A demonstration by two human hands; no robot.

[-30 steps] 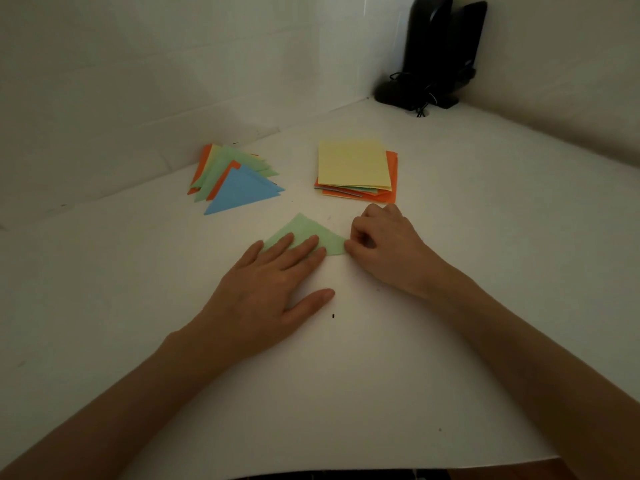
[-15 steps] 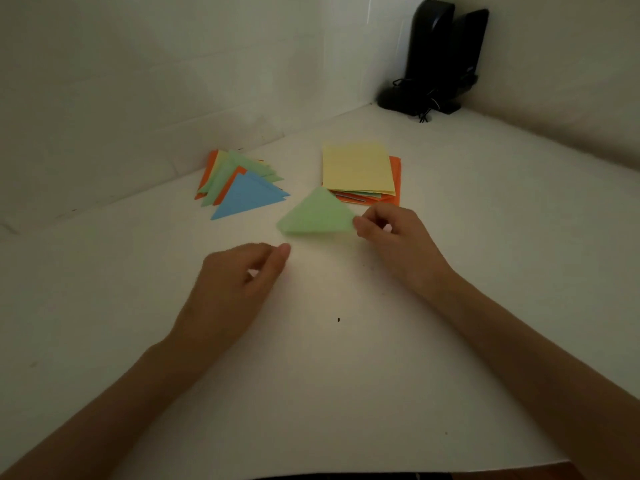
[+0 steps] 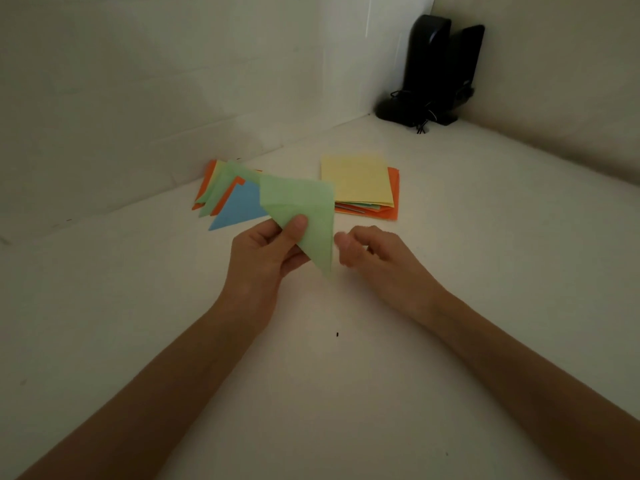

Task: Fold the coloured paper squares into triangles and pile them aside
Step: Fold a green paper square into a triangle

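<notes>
Triangle [image 3: 301, 209], green, already folded, lifted off the desk [image 3: 346, 375], just left of and nearer than the stack of squares [image 3: 356, 181]. Pinched by left hand [image 3: 263, 258]: thumb pressed on the upper face, fingers beneath. Held up and tilted, likely for carrying across rather than sliding, so as not to drag over paper already laid down.

Right hand [image 3: 374, 258] just beside the triangle's right edge, not touching; fingers loosely curled round nothing, somewhat blurred. Idle by the look of it, one-handed carrying being enough for a sheet this light.

Pile of triangles [image 3: 221, 188] further left of the stack, near the wall, fanned rather than squared, blue one uppermost, partly hidden behind the held piece. Kept apart from the stack, presumably to avoid mixing done with undone.

Stack itself yellow on top, orange at the bottom, several sheets thick, so task judged well short of finished.

Next, probably: green piece onto the pile, laid flat. Thin paper; liable to spring open at the crease if dropped loosely.

Black speakers [image 3: 440, 67] far behind the stack, in the corner.
</notes>
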